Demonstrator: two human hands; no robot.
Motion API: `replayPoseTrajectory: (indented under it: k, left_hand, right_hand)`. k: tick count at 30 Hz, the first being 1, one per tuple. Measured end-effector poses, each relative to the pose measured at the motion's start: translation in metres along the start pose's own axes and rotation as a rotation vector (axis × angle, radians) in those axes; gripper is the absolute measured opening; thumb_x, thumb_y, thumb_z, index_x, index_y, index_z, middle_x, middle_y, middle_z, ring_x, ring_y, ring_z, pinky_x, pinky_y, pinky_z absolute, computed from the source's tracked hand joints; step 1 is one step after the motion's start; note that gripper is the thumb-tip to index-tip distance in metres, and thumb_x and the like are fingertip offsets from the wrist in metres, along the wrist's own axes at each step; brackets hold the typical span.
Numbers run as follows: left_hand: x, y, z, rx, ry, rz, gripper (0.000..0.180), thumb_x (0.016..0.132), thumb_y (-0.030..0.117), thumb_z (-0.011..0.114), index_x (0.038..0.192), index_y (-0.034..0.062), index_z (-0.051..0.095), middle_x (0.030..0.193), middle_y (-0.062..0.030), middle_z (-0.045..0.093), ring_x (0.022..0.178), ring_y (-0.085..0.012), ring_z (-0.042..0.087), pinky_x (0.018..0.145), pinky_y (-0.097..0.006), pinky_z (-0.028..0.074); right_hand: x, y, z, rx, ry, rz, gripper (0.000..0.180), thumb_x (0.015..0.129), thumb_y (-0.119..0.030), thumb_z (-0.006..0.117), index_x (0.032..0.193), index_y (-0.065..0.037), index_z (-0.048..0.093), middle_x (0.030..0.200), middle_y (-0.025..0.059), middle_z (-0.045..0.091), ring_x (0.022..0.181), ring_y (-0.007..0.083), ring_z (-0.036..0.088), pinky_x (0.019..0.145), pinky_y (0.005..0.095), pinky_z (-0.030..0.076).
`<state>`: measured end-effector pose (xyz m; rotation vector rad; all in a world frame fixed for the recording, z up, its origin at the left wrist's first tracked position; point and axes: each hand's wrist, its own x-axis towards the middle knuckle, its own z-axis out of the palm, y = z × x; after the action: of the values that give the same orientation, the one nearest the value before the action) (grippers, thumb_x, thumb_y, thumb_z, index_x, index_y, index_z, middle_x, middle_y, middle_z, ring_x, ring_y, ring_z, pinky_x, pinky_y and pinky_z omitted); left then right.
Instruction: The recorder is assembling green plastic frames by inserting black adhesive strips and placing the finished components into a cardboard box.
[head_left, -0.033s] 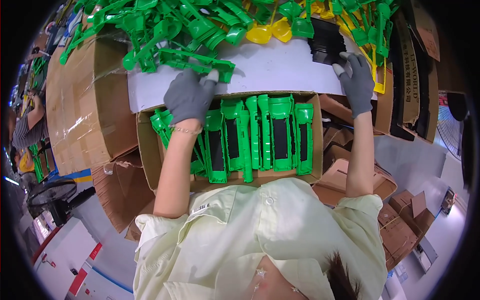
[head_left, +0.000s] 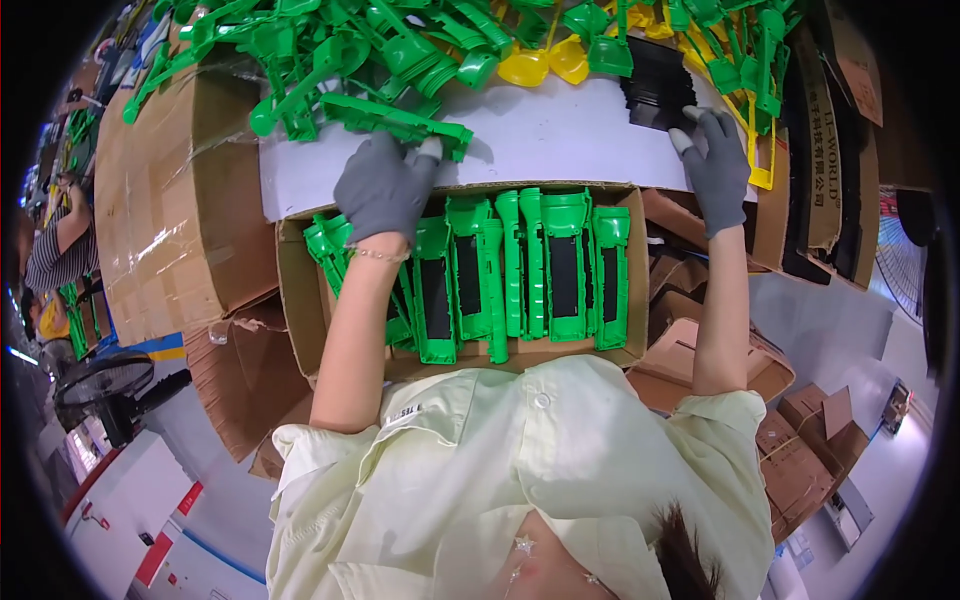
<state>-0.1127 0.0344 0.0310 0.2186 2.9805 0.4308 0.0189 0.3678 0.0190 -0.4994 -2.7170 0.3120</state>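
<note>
Curling partway, hands (head_left: 388,188) (head_left: 716,168) touch green piece (head_left: 385,116) (left) and black stack (head_left: 655,85) (right).

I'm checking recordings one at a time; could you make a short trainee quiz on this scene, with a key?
1. True or false: the person's left hand wears a grey fabric glove.

2. What lies at the fingertips of the right hand?
A) a green plastic scoop
B) a stack of thin black sheets
C) a black fan

3. Fill in the colour: the open brown cardboard box in front of the person holds long ____ plastic parts, several with black panels.

Key: 1. True. 2. B. 3. Green.
</note>
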Motion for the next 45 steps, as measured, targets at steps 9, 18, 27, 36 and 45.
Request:
replayPoseTrajectory:
  k: [9,18,27,36,45]
  left_hand:
    - [0.004,-0.042,0.011,-0.996,0.265,0.034,0.021,0.08,0.017,0.063,0.092,0.0022,0.053,0.086,-0.0088,0.06,0.076,-0.0175,0.057,0.066,-0.028,0.045]
    - [-0.063,-0.024,-0.045,-0.947,0.364,0.164,0.049,0.089,0.003,0.05,0.135,0.0029,0.034,0.106,-0.0132,0.057,0.081,-0.0209,0.064,0.069,-0.03,0.052]
    - [-0.086,-0.021,-0.051,-0.703,0.214,0.419,0.04,0.082,-0.001,0.06,0.122,0.0005,0.053,0.097,-0.0113,0.062,0.081,-0.0174,0.062,0.072,-0.027,0.05]
    - [-0.079,-0.002,-0.054,-1.47,-0.458,-0.125,0.029,0.083,0.0,0.057,0.112,-0.0034,0.06,0.098,-0.0116,0.064,0.084,-0.018,0.064,0.071,-0.029,0.057]
    - [-0.078,0.003,-0.051,-1.567,-0.609,-0.221,0.03,0.083,0.001,0.06,0.112,-0.0071,0.057,0.094,-0.0158,0.064,0.078,-0.0256,0.067,0.065,-0.032,0.058]
  right_hand:
    - [-0.014,0.003,0.009,0.127,0.131,-0.035,0.022,0.074,-0.015,0.072,0.093,-0.008,0.063,0.11,0.007,0.057,0.104,0.0246,0.055,0.087,0.0331,0.045]
    - [-0.029,-0.07,-0.047,0.976,-0.021,0.226,0.016,0.087,-0.006,0.06,0.102,-0.002,0.053,0.083,0.0073,0.063,0.066,0.0073,0.057,0.059,0.019,0.046]
    - [-0.041,-0.151,-0.072,1.198,-0.533,0.167,0.015,0.086,-0.005,0.057,0.101,-0.002,0.056,0.067,0.002,0.056,0.053,0.0043,0.049,0.049,0.0177,0.039]
    - [-0.041,-0.157,-0.063,1.186,-0.656,0.361,0.02,0.091,-0.015,0.053,0.107,-0.003,0.056,0.067,0.0014,0.06,0.052,0.0027,0.052,0.047,0.0159,0.039]
    - [-0.036,-0.159,-0.065,1.061,-0.624,0.418,0.018,0.09,-0.017,0.056,0.099,-0.002,0.059,0.061,0.0004,0.056,0.046,0.0026,0.048,0.043,0.0171,0.035]
